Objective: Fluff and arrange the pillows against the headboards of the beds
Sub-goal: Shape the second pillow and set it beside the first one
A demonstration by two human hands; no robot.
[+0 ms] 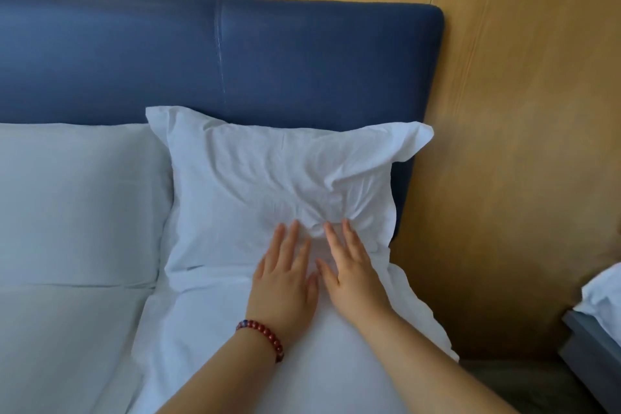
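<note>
A wrinkled white pillow (255,178) leans upright against the blue padded headboard (215,57) on the right side of the bed. Both of my hands press flat on its lower part, side by side. My left hand (285,276), with a red bead bracelet on the wrist, has its fingers straight. My right hand (353,265) also lies flat with fingers straight, touching a bunched crease in the pillowcase. A second white pillow (74,198) stands against the headboard to the left. Another pillow (302,346) lies flat under my forearms.
A wooden wall panel (504,144) runs behind and to the right of the headboard. At the far right edge a second bed's corner (594,343) shows, with white bedding (605,296) on it. A gap of floor lies between the beds.
</note>
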